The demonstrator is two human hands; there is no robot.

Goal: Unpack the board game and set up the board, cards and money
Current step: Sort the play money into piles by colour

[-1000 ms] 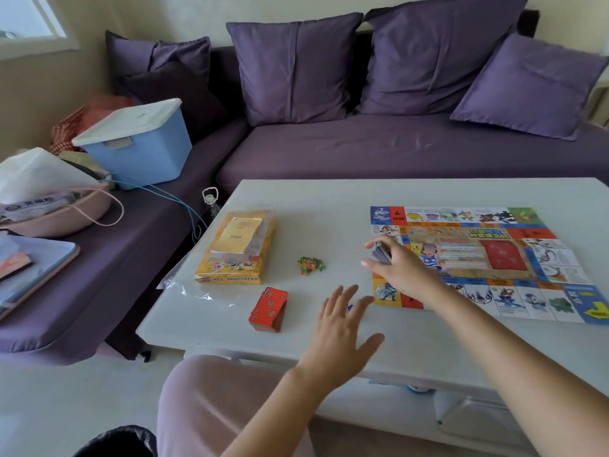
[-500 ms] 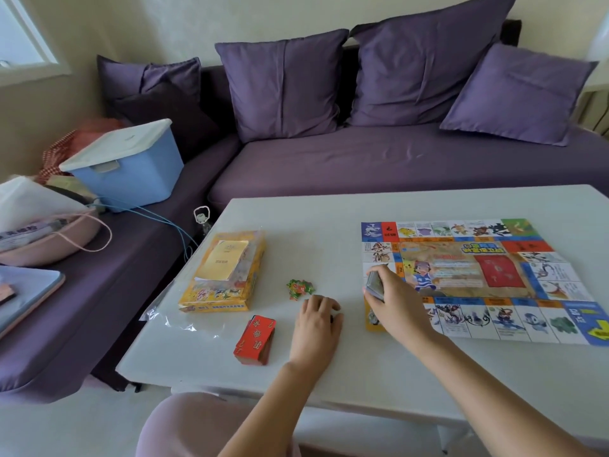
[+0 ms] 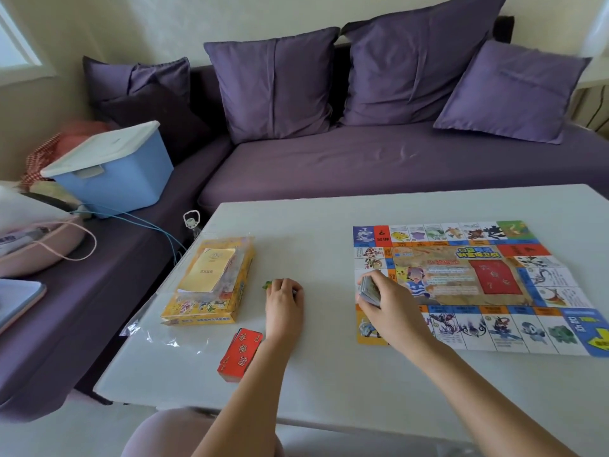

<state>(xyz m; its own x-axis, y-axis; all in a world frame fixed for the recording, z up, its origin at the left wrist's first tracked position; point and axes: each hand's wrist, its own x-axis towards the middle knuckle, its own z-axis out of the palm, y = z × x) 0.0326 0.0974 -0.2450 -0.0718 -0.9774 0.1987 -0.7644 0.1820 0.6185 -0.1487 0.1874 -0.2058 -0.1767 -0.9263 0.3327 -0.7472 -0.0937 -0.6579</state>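
A grey stack of cards [image 3: 368, 287] is pinched edgewise between the thumb and curled fingers of the right hand [image 3: 393, 310], above the left edge of the game board [image 3: 478, 282], which is laid flat on the white table [image 3: 329, 397]. The fingers of the left hand [image 3: 284, 303] are curled together on the tabletop over a small green piece [image 3: 266, 285]; whether it is gripped cannot be told. A red card deck [image 3: 240, 353] lies just beside that wrist, and the yellow game box [image 3: 211, 285] is set left of those fingers.
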